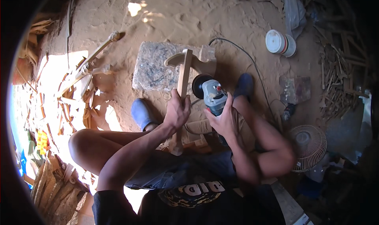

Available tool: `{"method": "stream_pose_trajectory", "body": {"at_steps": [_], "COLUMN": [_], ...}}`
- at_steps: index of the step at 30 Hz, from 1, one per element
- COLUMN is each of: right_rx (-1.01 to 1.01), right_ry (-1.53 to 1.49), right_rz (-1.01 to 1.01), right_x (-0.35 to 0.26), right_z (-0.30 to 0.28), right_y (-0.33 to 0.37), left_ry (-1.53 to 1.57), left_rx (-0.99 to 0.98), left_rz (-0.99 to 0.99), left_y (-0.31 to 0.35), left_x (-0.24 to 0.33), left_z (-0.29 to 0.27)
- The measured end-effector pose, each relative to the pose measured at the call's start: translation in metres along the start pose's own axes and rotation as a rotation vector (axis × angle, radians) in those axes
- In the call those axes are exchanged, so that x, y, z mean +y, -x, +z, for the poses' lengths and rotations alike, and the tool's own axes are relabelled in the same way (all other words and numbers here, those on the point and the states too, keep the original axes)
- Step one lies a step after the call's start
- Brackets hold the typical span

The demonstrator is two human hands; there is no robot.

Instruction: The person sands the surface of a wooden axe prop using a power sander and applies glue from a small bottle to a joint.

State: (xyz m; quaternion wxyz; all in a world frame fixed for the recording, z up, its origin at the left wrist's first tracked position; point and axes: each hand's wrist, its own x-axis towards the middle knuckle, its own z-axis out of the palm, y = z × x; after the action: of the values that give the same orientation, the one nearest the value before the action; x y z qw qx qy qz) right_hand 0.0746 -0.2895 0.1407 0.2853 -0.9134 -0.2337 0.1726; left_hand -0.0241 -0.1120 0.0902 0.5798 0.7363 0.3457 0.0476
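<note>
My left hand point(177, 111) is closed around the shaft of a wooden piece point(184, 77), a long squared bar with a curved crosspiece near its far end and a shaped near end. In my right hand point(224, 120) is an angle grinder point(215, 95) with a grey-green head and a red button. Its dark round disc point(202, 85) faces the wooden piece, close beside the shaft; whether they touch I cannot tell. Beneath the wooden piece's far end lies a pale, stained stone block point(152, 69).
A black cord point(249, 57) loops over the sandy floor on the right. White tubs point(279, 42), a smaller block point(302, 89) and a round fan point(310, 146) stand there too. Wood pieces point(85, 73) lie in sunlight at left; sticks point(333, 79) are piled at right.
</note>
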Motion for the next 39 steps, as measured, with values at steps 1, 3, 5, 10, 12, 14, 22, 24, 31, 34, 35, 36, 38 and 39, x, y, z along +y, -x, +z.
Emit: {"method": "stream_pose_trajectory", "body": {"at_steps": [1,3,5,10,12,14,22,24,31,34,35,36,38,39], "right_rx": [-0.004,-0.12,-0.078,-0.095,-0.119,-0.144,-0.109,-0.091,-0.073,-0.012,-0.01,-0.056,-0.079,-0.027], "right_ry": [0.001,-0.069,-0.082,0.03,0.012,-0.006,-0.002,-0.008,-0.049,-0.012,-0.012,-0.018,-0.023,-0.097], "right_rz": [0.0,0.099,0.085,0.098,0.116,0.129,0.109,0.097,0.06,0.083,0.083,0.127,0.157,0.151], "right_x": [-0.001,-0.005,0.001,0.0,-0.004,-0.005,0.002,0.003,0.004,0.002,0.001,-0.005,-0.007,-0.006], "right_z": [-0.002,-0.009,-0.004,-0.013,-0.018,-0.019,-0.013,-0.011,-0.01,-0.006,-0.009,-0.014,-0.024,-0.027], "right_y": [0.0,0.001,0.003,-0.008,-0.007,-0.009,-0.009,-0.013,-0.004,-0.012,-0.009,-0.006,0.001,0.007], "left_ry": [-0.029,-0.057,-0.043,-0.042,-0.018,-0.01,-0.036,-0.03,-0.049,-0.016,0.023,0.02,0.02,0.018], "left_rx": [-0.003,-0.007,-0.013,-0.017,-0.025,0.017,0.009,0.013,0.001,0.001,0.001,0.008,-0.076,-0.057], "left_rz": [-0.017,-0.034,-0.008,-0.029,-0.045,0.023,0.015,0.02,-0.02,-0.029,-0.032,-0.029,-0.178,-0.157], "left_y": [-0.001,-0.002,-0.002,-0.003,-0.004,-0.003,-0.003,-0.003,-0.004,-0.004,-0.003,-0.004,-0.01,-0.013], "left_x": [0.0,-0.001,-0.002,-0.008,-0.009,-0.013,-0.009,-0.007,-0.004,-0.004,-0.003,0.0,0.017,0.019], "left_z": [-0.001,-0.002,-0.001,-0.001,-0.001,0.001,0.002,0.002,0.001,0.0,-0.001,-0.006,-0.016,-0.022]}}
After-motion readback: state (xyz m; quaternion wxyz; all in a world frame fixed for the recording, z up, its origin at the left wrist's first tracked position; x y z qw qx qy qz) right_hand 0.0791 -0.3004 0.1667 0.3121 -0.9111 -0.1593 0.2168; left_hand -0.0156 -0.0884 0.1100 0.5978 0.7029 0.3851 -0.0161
